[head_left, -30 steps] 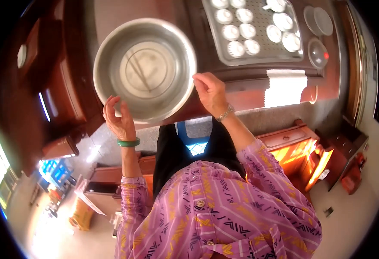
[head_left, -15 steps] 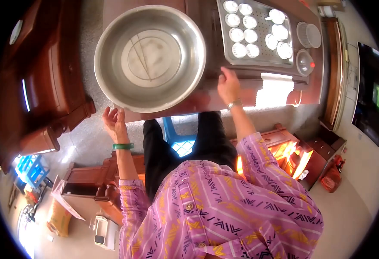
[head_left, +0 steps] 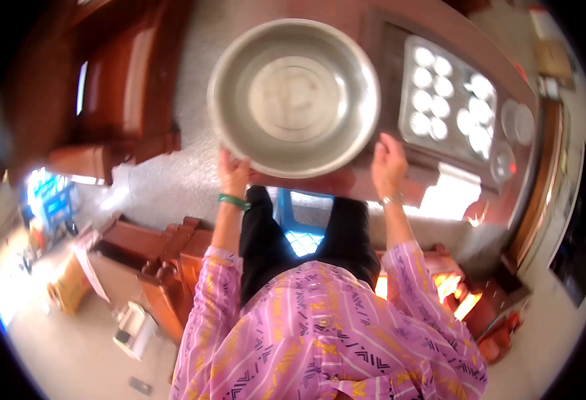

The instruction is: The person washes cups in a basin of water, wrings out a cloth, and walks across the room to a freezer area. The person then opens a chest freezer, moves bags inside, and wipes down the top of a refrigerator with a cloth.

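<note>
A wide, round metal basin (head_left: 356, 133) sits at the table's near left end, its flat bottom showing faint curved marks. My left hand (head_left: 233, 175), with a green bangle at the wrist, is at the basin's lower left rim, thumb against it and fingers partly hidden. Just off the basin's lower right rim is my right hand (head_left: 390, 163), with a watch or bracelet at the wrist. Its fingers are loosely bent and blurred, and nothing shows in them. Right of the basin lies a perforated metal tray (head_left: 452, 115) bearing several small white cups (head_left: 421, 101).
Clear plastic containers (head_left: 503, 163) stand at the tray's right. A white cloth (head_left: 450, 193) lies near the edge of the reddish-brown table (head_left: 426, 157). Below is a blue stool (head_left: 300, 233) between my legs. Dark wooden furniture (head_left: 116, 87) stands at the left.
The view has turned, so basin and tray appear farther right. My left hand has come up to the basin's rim. My right hand has come closer to the rim on the other side.
</note>
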Demonstrator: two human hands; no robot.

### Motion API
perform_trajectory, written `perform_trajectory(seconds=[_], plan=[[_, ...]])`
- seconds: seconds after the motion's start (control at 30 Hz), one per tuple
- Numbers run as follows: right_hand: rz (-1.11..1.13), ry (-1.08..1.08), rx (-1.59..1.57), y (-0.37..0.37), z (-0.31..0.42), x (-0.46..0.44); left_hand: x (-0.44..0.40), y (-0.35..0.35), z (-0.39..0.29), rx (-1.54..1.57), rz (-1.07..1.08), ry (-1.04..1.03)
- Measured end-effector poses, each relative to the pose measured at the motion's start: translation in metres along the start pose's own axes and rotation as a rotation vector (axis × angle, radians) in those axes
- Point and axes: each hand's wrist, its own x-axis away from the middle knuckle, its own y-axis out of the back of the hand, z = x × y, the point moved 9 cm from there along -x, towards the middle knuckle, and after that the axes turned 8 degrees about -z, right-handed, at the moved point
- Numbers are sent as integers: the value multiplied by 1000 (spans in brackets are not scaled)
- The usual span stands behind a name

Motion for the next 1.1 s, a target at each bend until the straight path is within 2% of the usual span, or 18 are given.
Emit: perform_trajectory(seconds=[0.07,0.1,0.13,0.2,0.27,0.33,0.4,0.5,0.53,0.6,0.67,0.73,0.8,0.83,0.93,1.0,1.1], plan=[[172,-125,-158,-19,38,0,-6,12,24,27,-61,5],[277,-43,-162,-34,63,5,-4,14,22,-35,-104,-50],[367,126,-135,-48,97,14,-2,14,18,-95,-143,-98],[546,326,-211,-85,139,51,4,12,3,-107,-114,-103],[719,426,-212,-112,179,88,1,12,2,-37,-93,-261],[788,478,-169,-139,195,115,-1,31,4,-55,-185,-277],[693,470,-121,-153,220,120,3,54,10,297,-122,83],[549,408,-9,-180,232,121,-13,125,31,374,-162,88],[513,310,-24,-185,231,119,-16,161,33,356,-193,71],[442,291,21,-193,225,116,-24,241,38,288,-252,30],[410,341,133,-203,218,117,-17,330,34,315,-385,98],[452,368,196,-204,229,116,-8,414,47,297,-518,34],[438,413,188,-205,237,115,13,478,69,393,-667,66],[466,379,281,-208,238,114,27,502,76,401,-739,82],[487,354,460,-215,249,112,67,537,104,432,-908,173],[479,353,546,-219,245,110,86,531,122,475,-886,249],[460,493,672,-235,228,103,103,502,143,376,-790,296]])
